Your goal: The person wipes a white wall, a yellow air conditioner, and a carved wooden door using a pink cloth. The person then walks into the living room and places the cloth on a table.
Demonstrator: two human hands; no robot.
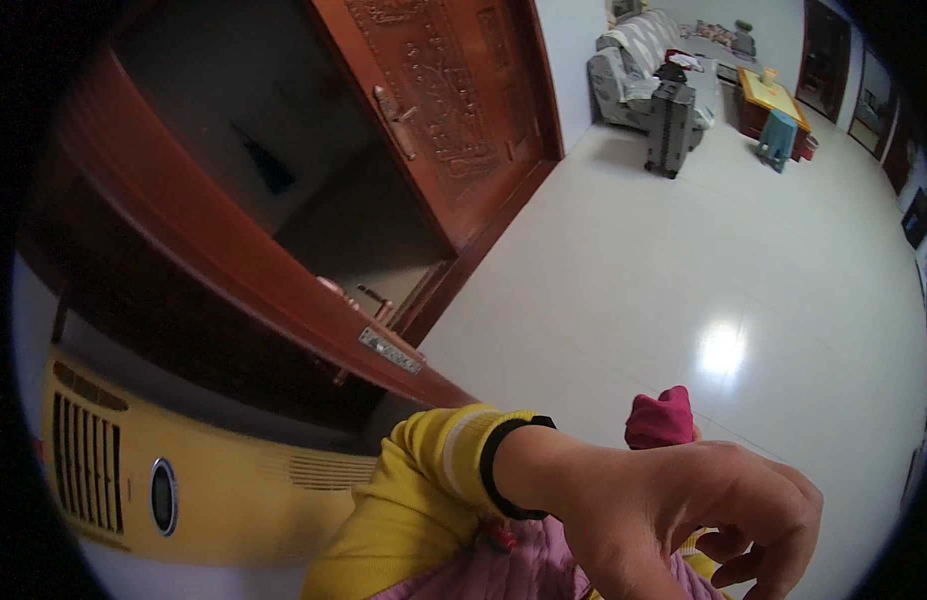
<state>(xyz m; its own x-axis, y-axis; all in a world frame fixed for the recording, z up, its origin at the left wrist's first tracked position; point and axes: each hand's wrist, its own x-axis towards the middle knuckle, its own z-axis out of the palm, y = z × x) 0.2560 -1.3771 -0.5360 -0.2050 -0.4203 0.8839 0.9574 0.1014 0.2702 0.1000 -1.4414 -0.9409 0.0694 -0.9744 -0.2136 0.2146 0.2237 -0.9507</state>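
Observation:
My left hand (681, 499) reaches across the lower right with its back up, in a yellow cuff (463, 457) with a black band at the wrist. Its fingers are loosely bent and apart, and I see nothing in them. Just beyond the knuckles a crumpled magenta cloth (660, 420) sticks up. A sliver of skin shows at the cloth's edge; which hand it belongs to, I cannot tell. Of my right hand nothing can be made out for certain. Under my left arm are a pink quilted garment (538, 559) and more yellow clothing.
At left, a reddish wooden door (230, 247) stands ajar beside a yellow floor-standing appliance (230, 495) with vents. Another carved door (463, 112) is beyond it. Across the pale tiled floor (621, 262) stand a grey suitcase (669, 127), a sofa (617, 82), a blue-green stool (778, 139) and a low table (771, 94).

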